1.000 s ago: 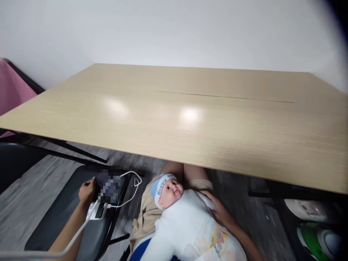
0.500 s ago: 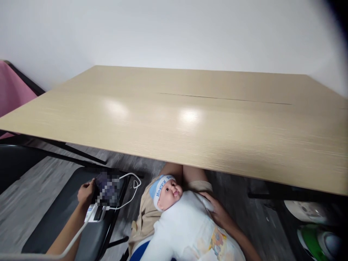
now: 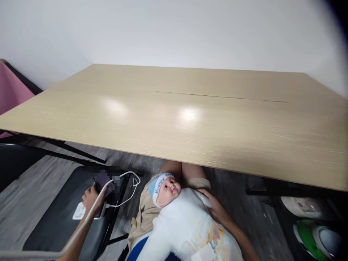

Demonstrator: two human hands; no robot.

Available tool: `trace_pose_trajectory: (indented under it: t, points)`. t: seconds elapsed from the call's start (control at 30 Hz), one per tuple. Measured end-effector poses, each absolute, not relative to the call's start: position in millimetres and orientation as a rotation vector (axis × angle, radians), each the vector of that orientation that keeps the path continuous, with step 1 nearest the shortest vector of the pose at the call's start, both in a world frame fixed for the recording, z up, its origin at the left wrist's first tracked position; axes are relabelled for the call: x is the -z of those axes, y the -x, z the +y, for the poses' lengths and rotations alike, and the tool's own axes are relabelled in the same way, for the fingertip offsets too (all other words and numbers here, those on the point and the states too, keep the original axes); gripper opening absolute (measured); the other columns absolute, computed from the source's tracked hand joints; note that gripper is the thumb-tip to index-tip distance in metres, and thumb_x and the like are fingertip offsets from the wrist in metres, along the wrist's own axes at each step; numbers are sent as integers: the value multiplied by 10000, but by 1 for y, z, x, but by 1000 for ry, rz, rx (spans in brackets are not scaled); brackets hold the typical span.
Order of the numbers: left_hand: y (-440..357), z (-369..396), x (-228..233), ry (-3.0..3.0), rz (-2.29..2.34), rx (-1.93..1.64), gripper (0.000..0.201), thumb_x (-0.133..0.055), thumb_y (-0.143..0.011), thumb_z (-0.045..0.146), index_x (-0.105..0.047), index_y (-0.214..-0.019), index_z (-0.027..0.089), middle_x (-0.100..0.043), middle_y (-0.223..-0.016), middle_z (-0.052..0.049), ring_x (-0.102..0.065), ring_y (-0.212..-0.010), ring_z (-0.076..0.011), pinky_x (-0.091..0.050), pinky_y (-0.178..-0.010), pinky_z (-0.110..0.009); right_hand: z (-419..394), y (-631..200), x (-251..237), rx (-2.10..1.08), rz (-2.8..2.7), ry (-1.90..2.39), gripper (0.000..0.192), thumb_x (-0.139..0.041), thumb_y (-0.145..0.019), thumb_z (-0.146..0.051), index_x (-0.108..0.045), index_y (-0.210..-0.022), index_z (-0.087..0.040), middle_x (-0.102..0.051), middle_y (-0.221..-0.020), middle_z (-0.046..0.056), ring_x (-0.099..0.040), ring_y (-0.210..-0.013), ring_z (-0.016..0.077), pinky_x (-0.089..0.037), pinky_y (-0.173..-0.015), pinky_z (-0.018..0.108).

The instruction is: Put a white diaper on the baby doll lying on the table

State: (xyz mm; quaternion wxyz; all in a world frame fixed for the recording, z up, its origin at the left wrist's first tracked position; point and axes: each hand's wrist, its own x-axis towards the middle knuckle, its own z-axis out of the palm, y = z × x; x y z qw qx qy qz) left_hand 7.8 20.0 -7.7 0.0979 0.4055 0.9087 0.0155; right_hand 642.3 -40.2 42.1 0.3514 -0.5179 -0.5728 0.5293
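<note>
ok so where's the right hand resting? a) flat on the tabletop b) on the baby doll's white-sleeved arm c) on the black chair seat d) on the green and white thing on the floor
b, the right hand lies on the baby doll at its white sleeve, below the table edge.

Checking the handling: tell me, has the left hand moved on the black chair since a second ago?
Yes. The left hand slid toward the person along the black chair.
</note>
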Motion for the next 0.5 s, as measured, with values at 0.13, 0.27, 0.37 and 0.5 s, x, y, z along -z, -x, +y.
trace_pose_trajectory:
  t: [0.13,0.27,0.37,0.5]
  points:
    - [-37,9,1,-1204,2656,-180,1077,-383,-966,798,-362,-1761,71,-388,-1771,-289,-371,-1602,-537,-334,-1297,-656,-41,-643,-39,-1354,-1480,1351,756,-784,-862,-825,-811,-1366,-263,-851,-1328,148,-827,-1198,366,-674,-1022,427]
    - [-51,7,-8,-1202,2665,-209,1088,-431,-947,769,-341,-1766,59,-362,-1790,-286,-353,-1616,-536,-321,-1308,-653,-41,-643,-38,-1343,-1484,1296,710,-777,-898,-785,-813,-1375,-260,-850,-1336,152,-838,-1158,344,-680,-986,402]
    - [-50,8,-10,-1201,2654,-218,1074,-436,-953,748,-340,-1766,51,-359,-1797,-291,-347,-1627,-537,-321,-1311,-657,-42,-642,-36,-1352,-1480,1275,701,-780,-918,-746,-801,-1398,-236,-840,-1357,165,-834,-1167,350,-684,-973,403]
    - [-35,9,-9,-1169,2642,-259,1039,-421,-970,746,-402,-1737,46,-424,-1766,-297,-392,-1614,-541,-345,-1308,-664,-43,-643,-33,-1364,-1473,1269,673,-798,-921,-705,-794,-1408,-241,-838,-1361,165,-831,-1175,354,-686,-969,403]
